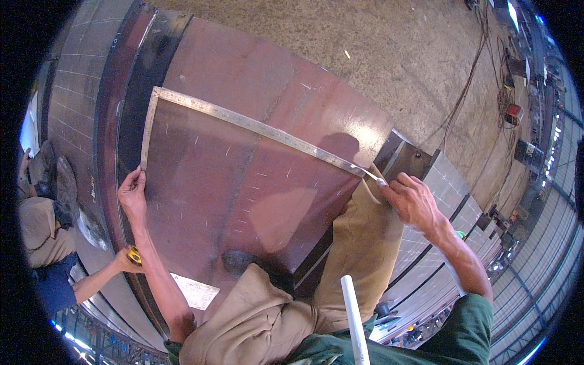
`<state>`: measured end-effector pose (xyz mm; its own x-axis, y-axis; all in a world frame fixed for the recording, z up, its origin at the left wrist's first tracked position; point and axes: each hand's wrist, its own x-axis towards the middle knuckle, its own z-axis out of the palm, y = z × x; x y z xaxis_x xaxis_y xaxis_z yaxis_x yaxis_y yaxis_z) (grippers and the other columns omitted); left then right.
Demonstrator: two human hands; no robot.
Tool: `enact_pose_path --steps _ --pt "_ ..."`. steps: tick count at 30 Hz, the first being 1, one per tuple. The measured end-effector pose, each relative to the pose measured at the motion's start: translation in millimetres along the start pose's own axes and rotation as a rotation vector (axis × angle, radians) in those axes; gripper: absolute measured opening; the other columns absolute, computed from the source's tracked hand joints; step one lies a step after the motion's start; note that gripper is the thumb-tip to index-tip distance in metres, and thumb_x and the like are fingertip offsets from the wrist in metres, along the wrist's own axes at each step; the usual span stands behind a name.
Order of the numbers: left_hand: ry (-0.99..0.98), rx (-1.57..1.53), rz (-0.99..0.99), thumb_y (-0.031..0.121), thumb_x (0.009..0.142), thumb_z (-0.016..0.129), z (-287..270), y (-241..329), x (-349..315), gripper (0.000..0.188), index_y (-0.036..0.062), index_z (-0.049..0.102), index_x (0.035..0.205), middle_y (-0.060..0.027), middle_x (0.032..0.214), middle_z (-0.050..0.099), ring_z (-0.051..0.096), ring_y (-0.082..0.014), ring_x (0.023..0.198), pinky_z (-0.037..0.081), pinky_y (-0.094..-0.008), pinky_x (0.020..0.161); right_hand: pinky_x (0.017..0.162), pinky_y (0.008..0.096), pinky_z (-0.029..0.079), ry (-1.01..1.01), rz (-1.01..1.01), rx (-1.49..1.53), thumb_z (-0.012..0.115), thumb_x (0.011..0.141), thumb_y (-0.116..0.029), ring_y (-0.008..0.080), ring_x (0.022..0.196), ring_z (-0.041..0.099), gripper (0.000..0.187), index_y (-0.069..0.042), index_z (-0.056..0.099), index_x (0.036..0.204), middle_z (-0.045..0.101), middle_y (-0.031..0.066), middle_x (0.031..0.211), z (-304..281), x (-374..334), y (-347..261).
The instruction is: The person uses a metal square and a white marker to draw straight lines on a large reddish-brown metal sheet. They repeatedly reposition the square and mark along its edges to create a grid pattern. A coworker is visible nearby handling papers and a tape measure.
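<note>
From where I stand, the left fingers pinch the free end of the short leg of an L-shaped metal square. The square lies on a reddish-brown steel plate, its corner ahead of those fingers, its long leg slanting across toward the right fingers. Those are closed around a pale slim tool, its point by the long leg's far end; whether they touch I cannot tell. Short pale marks dot the plate between both sets of fingers. Behind the left fingers, beside the forearm, another person's hand holds a yellow tape measure. Well ahead of the right fingers stretches the floor.
</note>
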<state>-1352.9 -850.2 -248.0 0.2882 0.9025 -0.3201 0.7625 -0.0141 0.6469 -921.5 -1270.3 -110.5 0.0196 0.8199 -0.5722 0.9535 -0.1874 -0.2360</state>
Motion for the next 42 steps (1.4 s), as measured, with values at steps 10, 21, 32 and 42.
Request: enact_pose_path --steps 10,21,32,42 --pt "0.012 -0.054 -0.005 0.006 0.090 0.068 -0.2 -4.5 -2.3 0.021 -0.0003 0.070 0.109 0.0001 0.091 0.067 0.059 -0.0071 0.082 0.047 -0.0217 0.076 0.072 0.0377 0.050 0.062 0.258 0.049 0.061 0.077 -0.011 0.0248 0.083 0.058 0.030 -0.011 0.065 0.107 0.062 0.0041 0.081 -15.6 -10.5 10.4" --pt "-0.073 -0.205 0.026 0.005 0.088 0.069 11.3 22.3 27.8 0.013 0.0003 0.070 0.100 0.0054 0.082 0.062 0.052 -0.0024 0.074 0.042 -0.0182 0.068 0.066 0.0357 0.046 0.644 0.656 0.438 0.059 0.091 -0.008 0.0246 0.070 0.054 0.026 -0.004 0.067 0.115 0.064 0.0125 0.083 -26.2 18.6 -3.8" --pt "-0.147 -0.185 0.023 0.006 0.088 0.070 32.2 56.2 65.4 0.015 0.0013 0.070 0.102 0.0030 0.088 0.066 0.056 -0.0033 0.078 0.044 -0.0186 0.072 0.071 0.0269 0.049 0.900 0.899 0.568 0.057 0.092 -0.004 0.0117 0.079 0.062 0.030 -0.008 0.066 0.121 0.069 0.0073 0.101 -16.9 20.7 19.0" --pt "-0.103 -0.161 0.001 0.007 0.088 0.070 31.6 62.6 56.3 0.018 0.0022 0.070 0.106 0.0015 0.091 0.066 0.057 -0.0048 0.081 0.045 -0.0193 0.075 0.054 0.0188 0.037 1.113 1.131 1.052 0.052 0.099 -0.012 0.0023 0.064 0.045 0.031 -0.009 0.059 0.129 0.062 -0.0008 0.084 38.7 25.6 13.9"
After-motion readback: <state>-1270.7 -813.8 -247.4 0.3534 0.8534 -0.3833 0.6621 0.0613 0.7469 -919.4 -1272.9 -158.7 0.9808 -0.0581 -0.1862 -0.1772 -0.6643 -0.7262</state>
